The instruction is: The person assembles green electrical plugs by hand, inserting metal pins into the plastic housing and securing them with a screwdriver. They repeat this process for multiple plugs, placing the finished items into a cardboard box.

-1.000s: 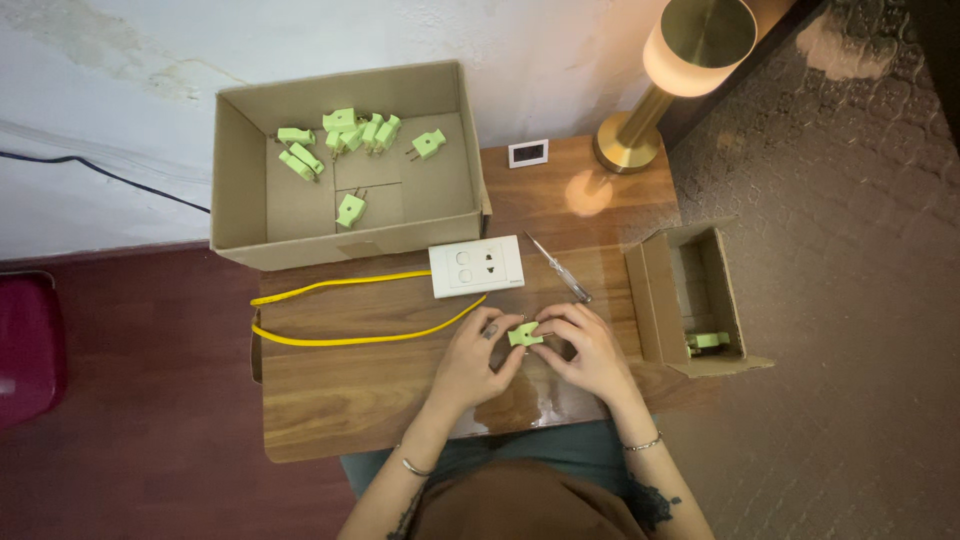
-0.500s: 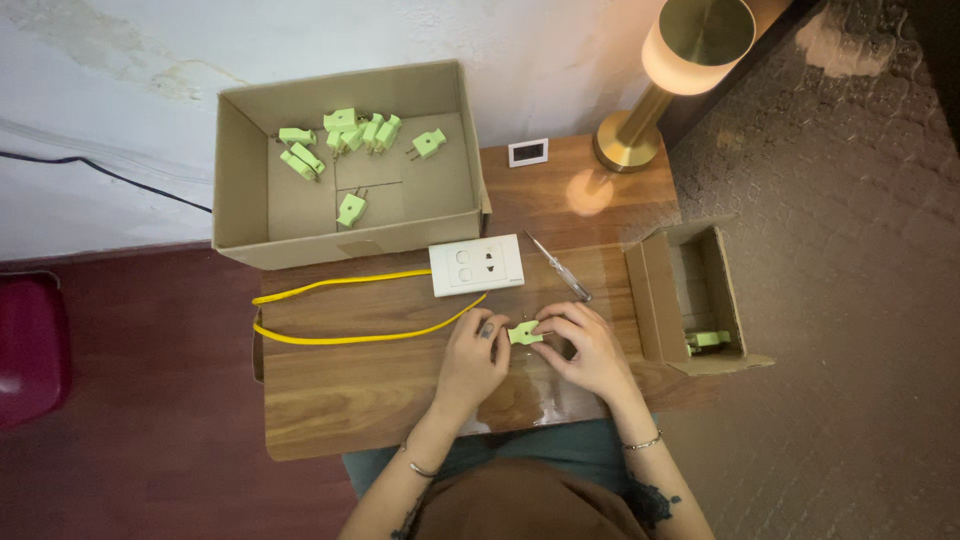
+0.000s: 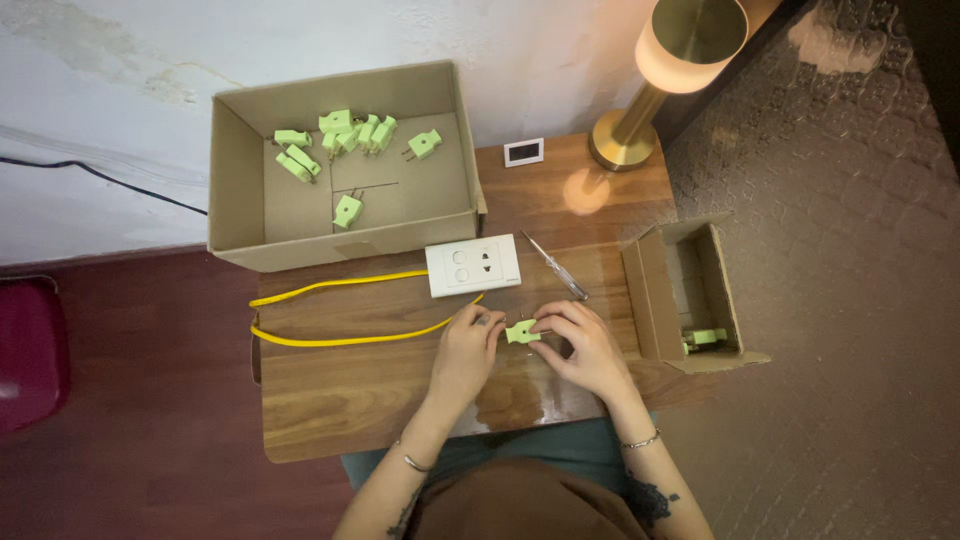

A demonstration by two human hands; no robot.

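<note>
A small light-green plug is pinched between both hands just above the wooden table. My left hand grips its left end, where the yellow wire leads up to my fingers. My right hand holds its right end. Just beyond the hands lie a white socket plate and a screwdriver.
A large open cardboard box at the back left holds several green plugs. A smaller open box at the right holds one green plug. A brass lamp and a small white device stand at the back.
Both hands have kept the plug in nearly the same spot; the fingers shifted slightly around it.
</note>
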